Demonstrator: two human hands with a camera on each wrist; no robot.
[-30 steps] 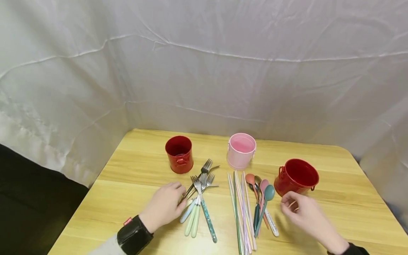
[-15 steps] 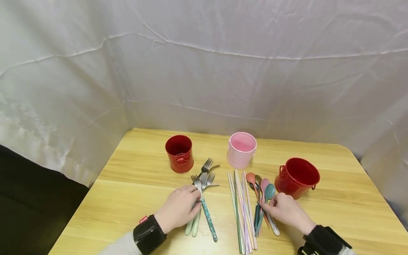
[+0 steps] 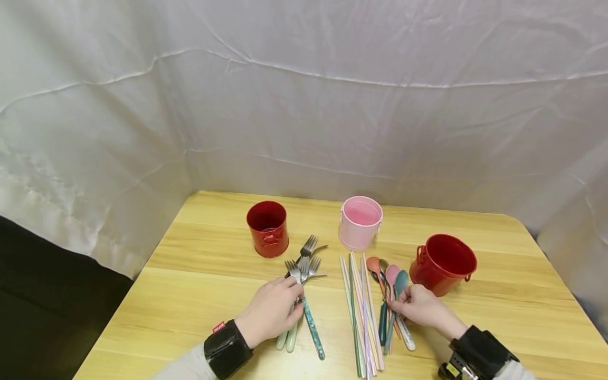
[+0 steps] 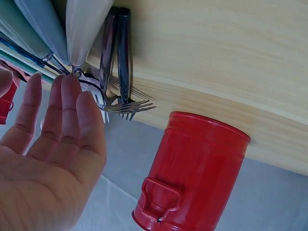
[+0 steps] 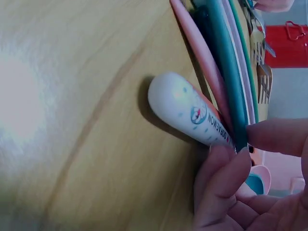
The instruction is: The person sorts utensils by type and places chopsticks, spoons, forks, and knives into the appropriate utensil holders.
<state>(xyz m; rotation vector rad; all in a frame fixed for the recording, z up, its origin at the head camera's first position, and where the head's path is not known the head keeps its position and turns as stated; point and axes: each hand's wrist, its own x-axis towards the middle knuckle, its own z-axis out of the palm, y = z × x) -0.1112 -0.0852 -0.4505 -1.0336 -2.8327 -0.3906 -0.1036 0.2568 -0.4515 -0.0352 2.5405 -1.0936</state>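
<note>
My left hand (image 3: 273,311) rests over a bunch of forks, its fingers touching near the necks of the handles. In the left wrist view the fingers (image 4: 70,110) look nearly straight, with the thumb apart from them. A fork with a teal patterned handle (image 3: 312,330) lies beside the fingertips; pale green handles (image 3: 291,338) show below the hand. My right hand (image 3: 425,311) pinches the handle of a teal spoon (image 3: 401,279) between thumb and fingers. Against it lie a pink spoon (image 3: 392,273), an orange spoon (image 3: 373,264) and a spoon with a white printed handle (image 5: 175,98).
Straws (image 3: 362,327) in several colours lie between forks and spoons. A red bucket (image 3: 271,243) stands behind the forks, a pink bucket (image 3: 357,236) behind the straws. Another red bucket (image 3: 429,277) is just beyond my right hand. Grey cloth (image 3: 304,132) hangs behind the wooden table (image 3: 190,285).
My right hand has moved left from beside the red bucket and taken hold of the teal spoon, shifting it slightly. My left hand has moved right onto the forks.
</note>
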